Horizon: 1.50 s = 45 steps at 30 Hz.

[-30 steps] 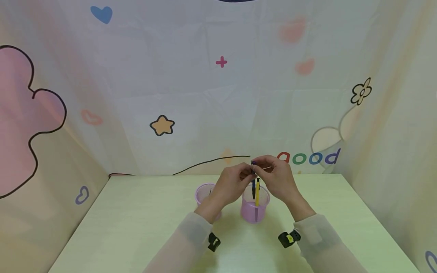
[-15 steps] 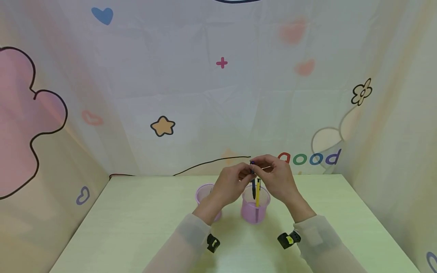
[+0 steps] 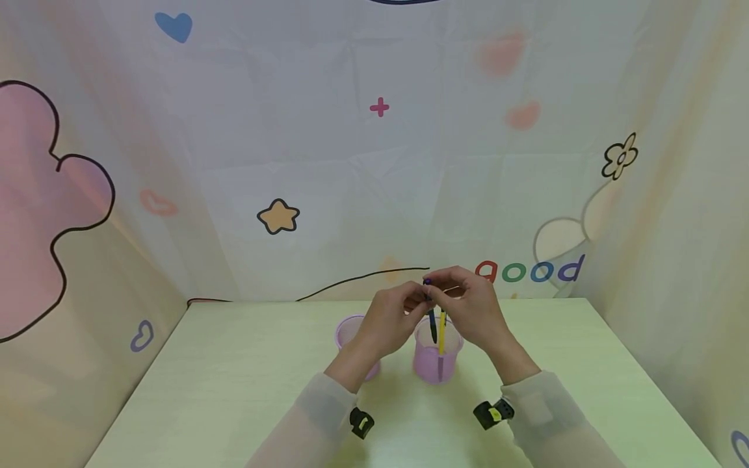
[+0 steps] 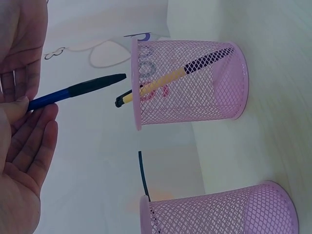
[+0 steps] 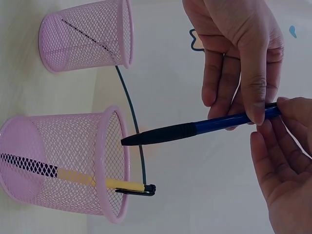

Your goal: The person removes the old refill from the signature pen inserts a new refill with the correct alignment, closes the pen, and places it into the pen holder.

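Over the right pink mesh pen cup (image 3: 434, 369), both hands hold a blue pen (image 5: 219, 123) with a black grip, its tip pointing down toward the cup's mouth. My left hand (image 3: 389, 318) pinches the barrel between thumb and fingers. Higher up, at the pen's top end, my right hand (image 3: 471, 305) grips it with thumb and forefinger. The tip stands just outside the rim in the left wrist view. Inside that cup leans a yellow pen (image 4: 163, 84) with a black clip and black grip, its top sticking out past the rim.
A second pink mesh cup (image 5: 87, 36) stands to the left, partly hidden behind my left forearm in the head view. Both cups stand on a pale tabletop (image 3: 246, 364). A printed cloth backdrop (image 3: 328, 162) closes off the back and sides.
Both hands have shifted slightly left. The pen's top end has tipped a little to the left, while its tip stays over the same cup.
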Available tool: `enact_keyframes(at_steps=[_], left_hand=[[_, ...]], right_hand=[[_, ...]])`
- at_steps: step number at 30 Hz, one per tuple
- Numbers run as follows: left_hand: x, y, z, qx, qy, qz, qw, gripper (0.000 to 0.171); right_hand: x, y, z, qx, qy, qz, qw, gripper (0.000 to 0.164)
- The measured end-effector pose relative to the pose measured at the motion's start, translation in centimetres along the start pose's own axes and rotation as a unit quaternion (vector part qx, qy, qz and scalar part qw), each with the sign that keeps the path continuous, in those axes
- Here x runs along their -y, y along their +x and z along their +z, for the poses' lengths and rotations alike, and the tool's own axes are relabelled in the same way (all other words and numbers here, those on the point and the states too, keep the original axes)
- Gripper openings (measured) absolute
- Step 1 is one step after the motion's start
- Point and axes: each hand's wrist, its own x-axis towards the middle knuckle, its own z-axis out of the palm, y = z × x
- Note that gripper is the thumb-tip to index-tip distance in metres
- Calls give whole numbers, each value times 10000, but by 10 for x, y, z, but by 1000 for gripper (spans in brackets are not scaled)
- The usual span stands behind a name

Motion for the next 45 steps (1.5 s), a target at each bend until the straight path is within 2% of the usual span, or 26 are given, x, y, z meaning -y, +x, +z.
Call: enact_keyframes(at_steps=[7,29,45], left_hand=[[-1,-3,-1,-26,-19,55,10000,17],[-1,-14,-1,-133,-364,-86,9992,13],[-5,-22,-2,-71,-299,-211,9993,13]], right_hand=[[0,-1,1,5,137,-92,9999,18],[1,-7,2,166,376,-203,9990,15],[-2,-12,5,218,444,-231,9985,11]])
